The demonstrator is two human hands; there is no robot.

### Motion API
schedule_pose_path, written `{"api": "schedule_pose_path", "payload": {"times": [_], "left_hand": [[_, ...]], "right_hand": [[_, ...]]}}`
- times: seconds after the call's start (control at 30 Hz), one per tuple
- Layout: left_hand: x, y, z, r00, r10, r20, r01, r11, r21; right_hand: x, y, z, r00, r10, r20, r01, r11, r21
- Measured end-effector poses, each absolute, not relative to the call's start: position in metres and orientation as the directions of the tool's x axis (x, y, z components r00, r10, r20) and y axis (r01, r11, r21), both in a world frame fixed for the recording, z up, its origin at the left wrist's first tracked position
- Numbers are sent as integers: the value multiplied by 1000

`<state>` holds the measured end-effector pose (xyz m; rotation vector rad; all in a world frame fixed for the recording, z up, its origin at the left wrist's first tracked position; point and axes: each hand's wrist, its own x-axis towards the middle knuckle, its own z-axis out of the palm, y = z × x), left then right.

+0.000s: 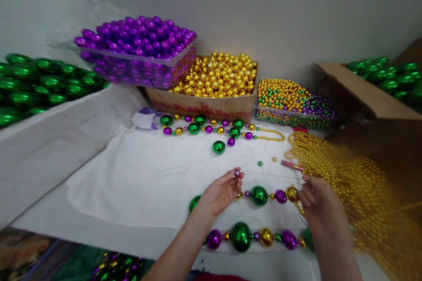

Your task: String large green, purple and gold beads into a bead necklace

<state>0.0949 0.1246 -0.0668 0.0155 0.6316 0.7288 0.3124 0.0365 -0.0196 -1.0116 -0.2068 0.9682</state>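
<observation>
My left hand [224,193] pinches a small purple bead [237,173] between thumb and finger, palm turned up. My right hand [321,204] is closed on one end of a thin wire [273,174]; its far tip points at the purple bead and appears just short of it. Below the wire runs a bead strand with a large green bead [259,195], passing partly behind both hands. Nearer me lies another strand with a big green bead [241,237], partly hidden by my right arm. A small green bead [260,163] and a small gold bead [274,159] lie loose beyond the wire.
At the back stand a clear tub of purple beads [138,63], a cardboard box [204,104] of gold beads and a tub of small mixed beads [296,116]. A finished-looking bead loop [194,128] lies before them. Gold bead chains [349,175] heap at right, beside a red stick [292,165].
</observation>
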Motion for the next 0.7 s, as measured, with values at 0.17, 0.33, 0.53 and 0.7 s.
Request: {"api": "schedule_pose_path", "payload": {"times": [0.17,0.33,0.53,0.7], "left_hand": [[94,127,-70,561,629,-538,-611,753,243],[97,124,-64,519,656,-549,-635,725,266],[98,121,-61,503,668,-548,-665,704,248],[96,121,-63,487,678,-550,-679,690,250]], "right_hand": [[316,39,-23,554,769,-320,-658,169,-734],[314,36,-17,546,759,-354,-663,133,-737],[308,32,-12,566,775,-279,-516,70,-854],[303,31,-11,558,794,-241,-467,61,-882]]}}
